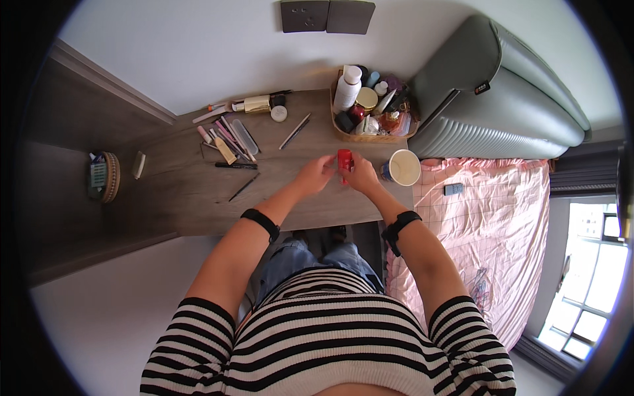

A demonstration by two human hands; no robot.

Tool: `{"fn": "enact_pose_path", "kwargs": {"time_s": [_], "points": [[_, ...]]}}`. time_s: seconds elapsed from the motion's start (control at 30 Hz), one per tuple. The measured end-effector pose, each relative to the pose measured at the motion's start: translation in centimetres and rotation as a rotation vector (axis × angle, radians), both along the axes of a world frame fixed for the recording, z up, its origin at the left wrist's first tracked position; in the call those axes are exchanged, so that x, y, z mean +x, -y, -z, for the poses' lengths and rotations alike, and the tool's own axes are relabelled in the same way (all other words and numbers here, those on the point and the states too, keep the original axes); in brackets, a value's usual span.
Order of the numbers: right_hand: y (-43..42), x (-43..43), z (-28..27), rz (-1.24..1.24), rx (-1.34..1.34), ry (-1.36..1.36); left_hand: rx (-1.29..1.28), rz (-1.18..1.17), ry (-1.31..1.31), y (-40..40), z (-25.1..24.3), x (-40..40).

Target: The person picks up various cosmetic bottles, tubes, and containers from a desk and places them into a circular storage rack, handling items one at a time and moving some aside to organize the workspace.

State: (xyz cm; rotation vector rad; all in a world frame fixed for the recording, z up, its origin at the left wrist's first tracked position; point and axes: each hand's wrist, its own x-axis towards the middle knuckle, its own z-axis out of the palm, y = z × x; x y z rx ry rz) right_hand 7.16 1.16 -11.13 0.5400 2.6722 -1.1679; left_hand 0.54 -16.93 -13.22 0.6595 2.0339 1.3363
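A small red container (344, 157), perhaps a bottle or tube, stands out over the wooden desktop (302, 198) in front of me. My right hand (363, 174) holds it from the right side, thumb across its front. Close against its left side is my left hand (315, 175), fingers bent towards it; whether they touch it is unclear. To the right of my right hand a paper cup (404, 167) sits near the desk's edge, its pale inside showing. A pencil-like pair of thin sticks (295, 130) lies behind my left hand.
A woven basket (369, 137) crowded with bottles and jars is at the back right. Makeup pencils and tubes (230, 141) lie left, beside a gold-coloured bottle (257, 104). A bed with pink bedding (475, 222) and a grey padded headboard (515, 99) adjoin the desk.
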Motion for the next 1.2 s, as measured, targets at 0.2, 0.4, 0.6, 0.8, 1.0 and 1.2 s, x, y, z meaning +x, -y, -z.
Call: {"fn": "enact_pose_path", "kwargs": {"time_s": [0.2, 0.4, 0.6, 0.8, 1.0, 1.2], "points": [[0.9, -1.4, 2.1, -0.006, -0.007, 0.049, -0.211, -0.031, -0.169, 2.0, 1.4, -0.6], [5.1, -5.3, 4.2, -0.167, 0.073, 0.168, -0.342, -0.294, -0.451, 9.3, 1.7, 0.4], [8.5, -8.7, 4.1, -0.229, 0.114, 0.29, -0.683, -0.404, -0.673, 16.5, 2.5, 0.4], [7.5, -9.2, 4.4, -0.225, 0.135, 0.214, -0.751, -0.221, -0.637, 14.6, 3.0, -1.8], [4.8, -8.1, 5.6, -0.055, 0.077, 0.182, -0.517, -0.212, -0.604, 5.7, 1.7, -7.5], [5.0, -7.4, 4.3, -0.054, 0.056, 0.281, -0.557, -0.202, -0.697, 2.6, 3.4, -10.9]]}}
